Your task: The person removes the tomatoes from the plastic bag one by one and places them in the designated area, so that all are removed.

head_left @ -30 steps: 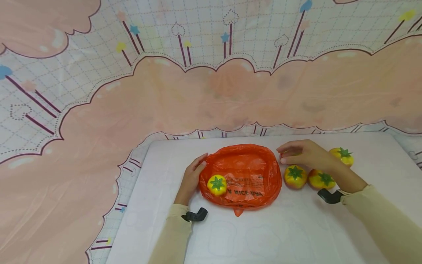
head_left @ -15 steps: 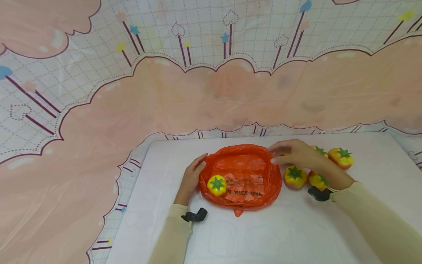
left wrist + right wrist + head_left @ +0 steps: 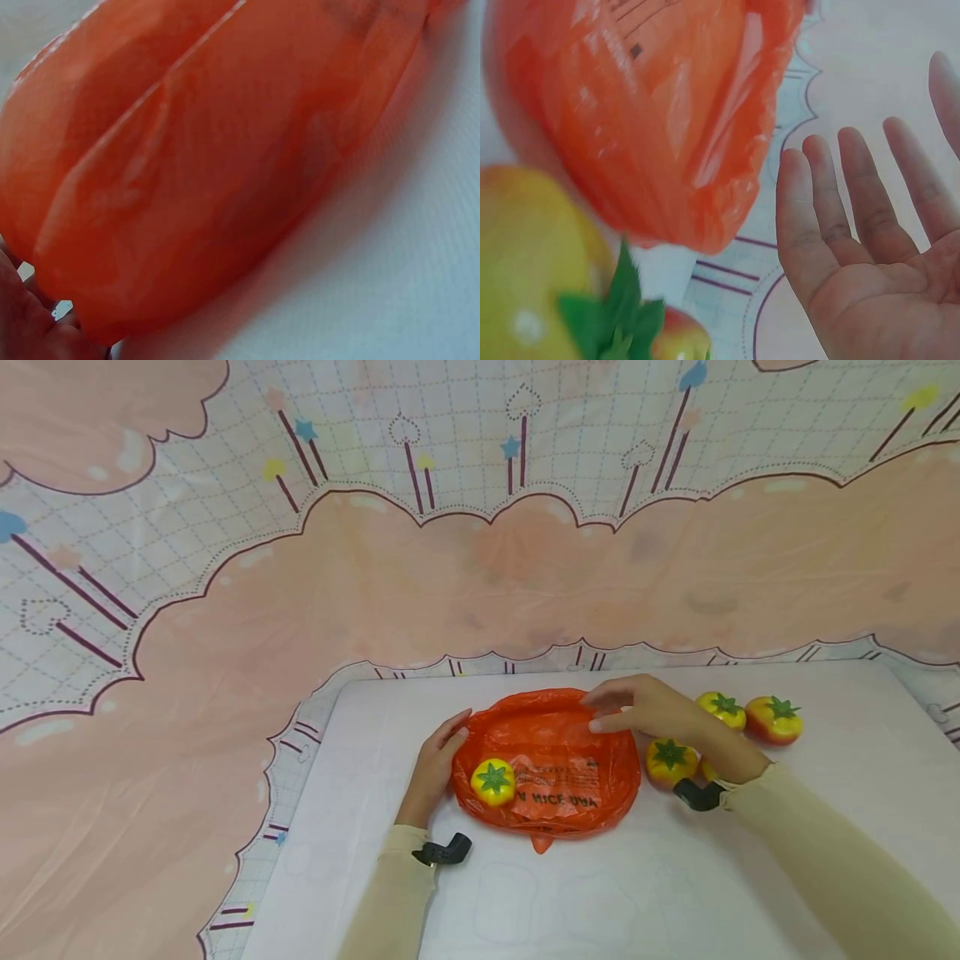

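An orange-red plastic bag (image 3: 555,735) lies spread open on the table, its rim standing up all round. Inside it, at the left, sits a yellow toy fruit (image 3: 493,782) with a green star-shaped leaf cap. My left hand (image 3: 437,768) rests against the bag's left side, fingertips at the rim. Over the bag's right rim hovers my right hand (image 3: 648,710); in the right wrist view its fingers (image 3: 866,195) are spread loosely with nothing between them. Close by that wrist are similar yellow-red fruits, one (image 3: 671,763) beside the bag, another (image 3: 722,711) farther back.
Another fruit (image 3: 774,720) stands farthest right, and one more is mostly hidden by the right wrist. The white table (image 3: 555,902) ends at a patterned cloth backdrop (image 3: 480,585) behind. Black straps with mounts (image 3: 444,849) sit on both wrists.
My right hand has moved left, from above the fruits to over the bag's right rim, uncovering the fruits at the back. The left hand, the bag and the fruit inside stay put.
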{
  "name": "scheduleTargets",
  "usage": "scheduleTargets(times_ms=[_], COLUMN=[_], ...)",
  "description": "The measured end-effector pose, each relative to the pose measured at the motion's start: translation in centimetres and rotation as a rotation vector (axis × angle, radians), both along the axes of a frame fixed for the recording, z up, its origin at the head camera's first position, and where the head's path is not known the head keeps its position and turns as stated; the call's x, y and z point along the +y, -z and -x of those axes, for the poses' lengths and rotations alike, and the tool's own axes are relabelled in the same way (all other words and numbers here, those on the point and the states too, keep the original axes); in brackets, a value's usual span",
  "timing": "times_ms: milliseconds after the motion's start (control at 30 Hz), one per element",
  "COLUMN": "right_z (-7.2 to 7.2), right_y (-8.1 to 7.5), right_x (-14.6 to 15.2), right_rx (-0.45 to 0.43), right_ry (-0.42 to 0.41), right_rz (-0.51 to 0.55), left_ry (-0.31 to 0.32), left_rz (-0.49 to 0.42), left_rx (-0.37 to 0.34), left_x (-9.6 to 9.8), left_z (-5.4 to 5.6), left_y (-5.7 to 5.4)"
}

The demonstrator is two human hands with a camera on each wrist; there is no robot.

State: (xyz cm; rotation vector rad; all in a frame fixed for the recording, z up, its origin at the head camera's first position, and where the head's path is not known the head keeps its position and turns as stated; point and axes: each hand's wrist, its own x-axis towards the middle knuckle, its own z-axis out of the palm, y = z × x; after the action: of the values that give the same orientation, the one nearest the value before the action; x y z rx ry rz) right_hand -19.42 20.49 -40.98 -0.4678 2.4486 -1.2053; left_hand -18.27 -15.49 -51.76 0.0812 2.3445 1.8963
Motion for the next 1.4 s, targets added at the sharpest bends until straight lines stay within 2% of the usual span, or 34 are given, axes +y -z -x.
scheduleTargets(times_ms=[67, 433, 667, 1033, 1400], right_z=[0.1, 0.7, 1.1, 1.7, 2.3], right_y=[0.1, 0.3, 0.7, 0.8, 1.5], right_x=[-0.4, -3.0, -4.4, -6.7, -9.1], right_rx=[0.012, -0.057, -0.062, -0.047, -0.027], right_ry=[-0.019, -0.045, -0.073, -0.161, -0.268], right_rz=[0.009, 0.074, 0.059, 0.082, 0.055], left_ry=[0.001, 0.000, 0.002, 0.007, 0.008], left_rz=[-0.003, -0.014, -0.008, -0.025, -0.015], left_rx=[-0.001, -0.001, 0.003, -0.001, 0.004], left_x=[0.0, 0.0, 0.1, -0.1, -0.1], left_z=[-0.1, -0.2, -0.1, -0.2, -0.1], left_y=[-0.1, 0.1, 0.1, 0.0, 0.0])
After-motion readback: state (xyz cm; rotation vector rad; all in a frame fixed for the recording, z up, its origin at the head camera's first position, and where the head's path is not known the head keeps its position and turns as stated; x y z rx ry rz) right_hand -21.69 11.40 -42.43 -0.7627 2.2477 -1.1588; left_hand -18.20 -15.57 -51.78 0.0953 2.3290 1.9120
